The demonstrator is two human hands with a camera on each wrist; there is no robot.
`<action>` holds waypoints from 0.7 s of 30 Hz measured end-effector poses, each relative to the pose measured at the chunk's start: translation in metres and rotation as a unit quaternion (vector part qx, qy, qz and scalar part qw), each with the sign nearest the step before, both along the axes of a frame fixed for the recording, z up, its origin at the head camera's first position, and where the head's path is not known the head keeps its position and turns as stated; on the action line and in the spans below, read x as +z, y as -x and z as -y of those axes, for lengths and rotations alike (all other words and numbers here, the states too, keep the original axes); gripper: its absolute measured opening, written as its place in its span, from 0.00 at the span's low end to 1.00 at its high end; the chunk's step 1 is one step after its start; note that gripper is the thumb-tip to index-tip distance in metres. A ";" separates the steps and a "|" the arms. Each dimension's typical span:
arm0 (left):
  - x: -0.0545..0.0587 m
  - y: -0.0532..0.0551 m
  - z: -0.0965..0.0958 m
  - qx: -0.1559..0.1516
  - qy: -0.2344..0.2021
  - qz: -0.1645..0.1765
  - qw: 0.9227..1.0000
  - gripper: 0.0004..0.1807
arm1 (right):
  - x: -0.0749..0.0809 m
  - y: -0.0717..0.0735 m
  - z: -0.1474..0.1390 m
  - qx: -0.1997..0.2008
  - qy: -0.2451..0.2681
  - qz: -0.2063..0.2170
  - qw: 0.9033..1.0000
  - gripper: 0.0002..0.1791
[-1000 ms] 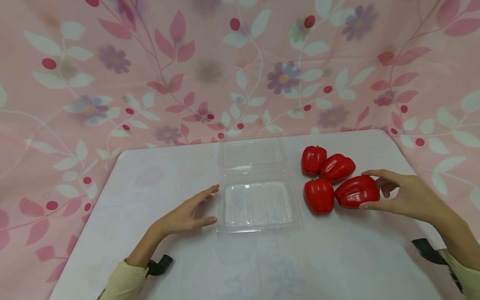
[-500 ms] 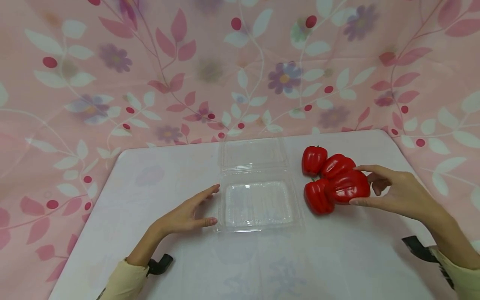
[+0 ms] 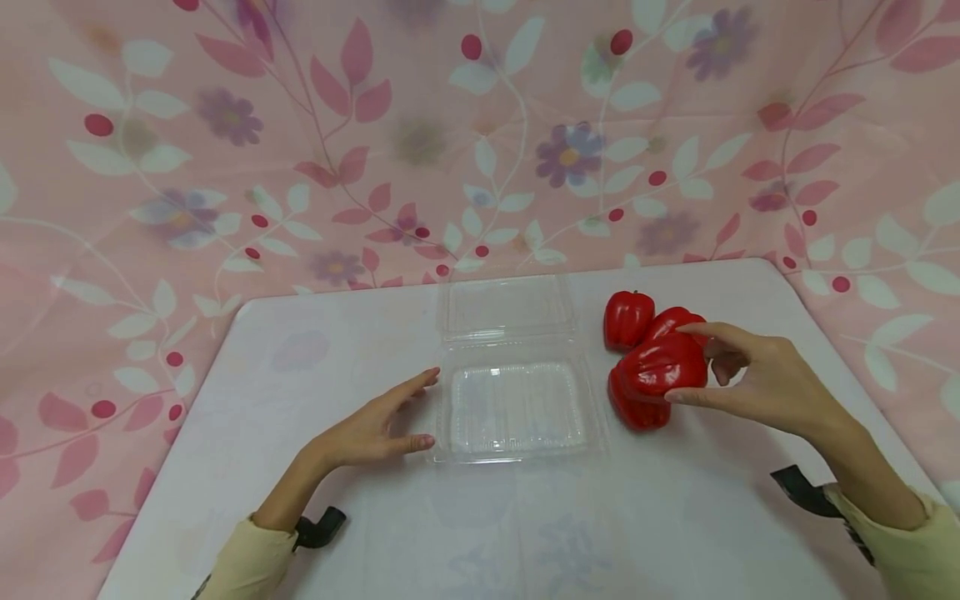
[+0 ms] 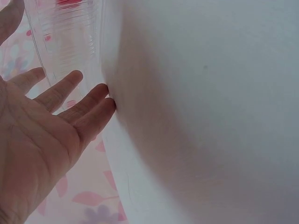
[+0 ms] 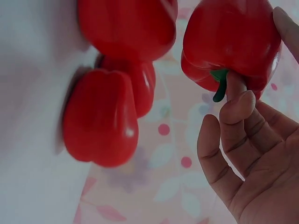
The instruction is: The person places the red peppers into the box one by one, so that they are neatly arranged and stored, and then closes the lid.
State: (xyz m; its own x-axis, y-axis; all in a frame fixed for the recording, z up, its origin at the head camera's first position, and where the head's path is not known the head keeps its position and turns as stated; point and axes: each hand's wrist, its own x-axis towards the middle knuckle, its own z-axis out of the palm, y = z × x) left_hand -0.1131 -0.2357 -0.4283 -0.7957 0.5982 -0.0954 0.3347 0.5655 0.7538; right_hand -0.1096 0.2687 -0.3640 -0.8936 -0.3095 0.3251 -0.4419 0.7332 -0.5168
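Held up off the table by my right hand [image 3: 776, 383] is a red bell pepper [image 3: 663, 367], pinched between thumb and fingers. Its green stem [image 5: 220, 86] shows in the right wrist view, close to the fingers. Underneath it in the head view, a second pepper [image 3: 640, 414] is partly covered; another red pepper [image 3: 671, 318] behind is also partly hidden. One more pepper [image 3: 628, 321] stands at the back. My left hand [image 3: 371, 429] has its fingers extended beside the left edge of a clear plastic clamshell box [image 3: 517, 408], whose lid [image 3: 506, 307] lies folded back.
The white table [image 3: 510, 533] carries the box in the middle and the peppers to its right. A pink floral cloth [image 3: 420, 142] hangs behind the table and shows along both sides. Black wrist mounts [image 3: 320, 529] stick out from both sleeves.
My right hand has lifted the pepper and carried it left, from beside the other peppers to above the front one. My left hand and the box have stayed put.
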 end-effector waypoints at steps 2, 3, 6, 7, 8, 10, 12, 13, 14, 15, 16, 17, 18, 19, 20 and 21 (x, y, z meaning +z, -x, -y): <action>0.000 0.000 0.000 0.000 0.002 -0.002 1.000 0.52 | 0.001 0.001 0.006 0.008 -0.003 0.004 1.000 0.42; 0.001 0.000 0.000 0.000 0.003 -0.002 1.000 0.52 | 0.001 0.001 0.009 0.010 -0.003 0.008 1.000 0.42; 0.002 0.001 0.000 0.001 0.006 -0.001 1.000 0.52 | 0.001 0.002 0.017 0.014 -0.003 0.020 1.000 0.41; 0.002 0.001 -0.001 0.002 0.008 0.001 1.000 0.53 | 0.001 0.002 0.020 0.014 -0.001 0.023 1.000 0.41; 0.003 0.001 -0.001 0.002 0.008 0.001 1.000 0.53 | 0.001 0.002 0.022 0.016 0.000 0.025 1.000 0.41; 0.003 0.000 -0.001 0.001 0.008 0.001 1.000 0.53 | 0.000 0.002 0.028 0.017 0.003 0.029 0.999 0.40; 0.003 0.000 -0.001 0.002 0.009 0.000 1.000 0.53 | 0.000 0.002 0.033 0.017 0.007 0.032 0.999 0.39; 0.003 0.000 -0.001 0.002 0.010 0.000 1.000 0.53 | -0.001 0.002 0.035 0.016 0.010 0.033 0.999 0.39; 0.003 0.000 -0.001 0.003 0.010 -0.001 1.000 0.53 | -0.001 0.002 0.038 0.015 0.011 0.034 0.999 0.39; 0.002 0.000 -0.001 0.003 0.012 -0.001 1.000 0.53 | -0.002 0.002 0.040 0.013 0.013 0.035 0.999 0.39; 0.002 0.000 -0.001 0.004 0.012 -0.002 1.000 0.52 | -0.003 0.002 0.042 0.012 0.015 0.036 0.999 0.39; 0.002 0.000 -0.001 0.004 0.012 -0.002 1.000 0.52 | -0.003 0.002 0.045 0.011 0.016 0.037 0.999 0.39; 0.002 0.000 -0.001 0.004 0.013 -0.002 1.000 0.52 | -0.003 0.002 0.047 0.009 0.017 0.038 0.999 0.39; 0.002 0.000 -0.001 0.004 0.013 -0.002 1.000 0.52 | -0.004 0.002 0.049 0.009 0.018 0.038 0.999 0.39; 0.002 0.000 -0.001 0.005 0.014 -0.002 1.000 0.52 | -0.004 0.002 0.051 0.007 0.017 0.037 0.999 0.39; 0.002 0.000 -0.001 0.006 0.015 -0.001 1.000 0.52 | -0.005 0.002 0.054 0.006 0.018 0.037 0.999 0.39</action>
